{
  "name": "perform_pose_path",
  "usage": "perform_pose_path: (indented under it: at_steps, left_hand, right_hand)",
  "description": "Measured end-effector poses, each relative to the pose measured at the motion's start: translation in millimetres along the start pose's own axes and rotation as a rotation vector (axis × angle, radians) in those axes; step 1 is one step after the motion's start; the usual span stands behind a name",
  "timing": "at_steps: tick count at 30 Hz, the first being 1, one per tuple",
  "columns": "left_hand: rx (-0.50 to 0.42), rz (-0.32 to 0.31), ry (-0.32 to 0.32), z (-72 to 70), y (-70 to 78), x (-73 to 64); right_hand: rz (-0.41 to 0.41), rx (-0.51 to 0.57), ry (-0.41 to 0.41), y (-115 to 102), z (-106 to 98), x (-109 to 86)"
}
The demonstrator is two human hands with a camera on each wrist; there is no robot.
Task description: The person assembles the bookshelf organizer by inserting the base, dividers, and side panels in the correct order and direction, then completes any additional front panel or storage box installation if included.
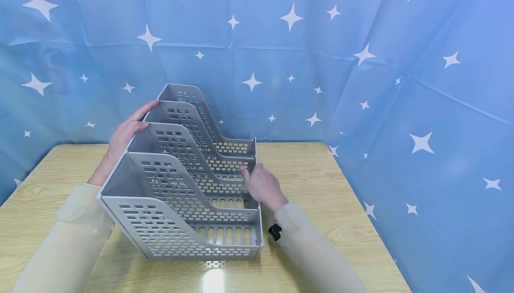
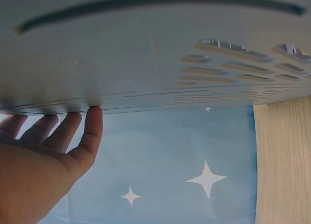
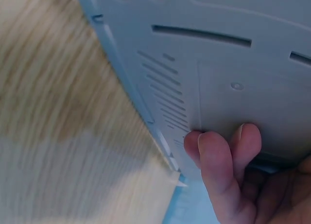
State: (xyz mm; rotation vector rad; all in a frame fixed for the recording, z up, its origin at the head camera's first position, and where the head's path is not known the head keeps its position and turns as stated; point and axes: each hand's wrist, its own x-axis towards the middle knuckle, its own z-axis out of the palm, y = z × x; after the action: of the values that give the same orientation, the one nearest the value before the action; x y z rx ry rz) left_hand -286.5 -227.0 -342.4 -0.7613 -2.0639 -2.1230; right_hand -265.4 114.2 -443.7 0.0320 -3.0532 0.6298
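Note:
A grey plastic file rack (image 1: 138,181) stands on the table between the two hands. It has several side-by-side compartments with slotted, curved dividers, high on the left and low on the right. My left hand (image 1: 120,141) lies against the rack's tall left side, its fingers reaching toward the upper edge. In the left wrist view, those fingers (image 2: 92,131) are extended, with their tips touching the grey panel; the thumb is out of sight. At the low right side, my right hand (image 1: 264,187) pinches the wall, thumb over the top and fingers (image 3: 217,158) against the outer face.
The light wood table (image 1: 321,221) extends to both sides of the rack. A blue curtain (image 1: 289,74) with white stars hangs behind the table and along its right side. A small black device (image 1: 275,230) sits at the right wrist.

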Motion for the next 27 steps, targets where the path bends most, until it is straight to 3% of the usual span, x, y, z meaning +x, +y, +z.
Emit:
perform_pose_path:
  at_steps: [6,12,19,24,27]
  left_hand:
    - [-0.011,-0.031,-0.008,-1.6,1.3,1.7]
    - [0.020,-0.011,0.001,0.8,1.8,1.1]
    - [-0.016,-0.010,-0.015,0.5,-1.2,-1.3]
    - [0.019,0.007,-0.008,-0.5,-2.0,0.3]
    - [0.085,0.017,-0.004,-1.4,-2.7,1.1]
  right_hand:
    - [-0.001,0.032,-0.014,3.7,4.3,2.2]
    - [-0.021,0.060,-0.047,8.7,7.3,4.3]
    - [-0.018,0.071,-0.080,10.6,10.2,4.3]
    - [0.003,0.061,-0.057,9.8,11.1,5.6]
    - [0.016,0.047,-0.052,10.2,11.7,7.2]
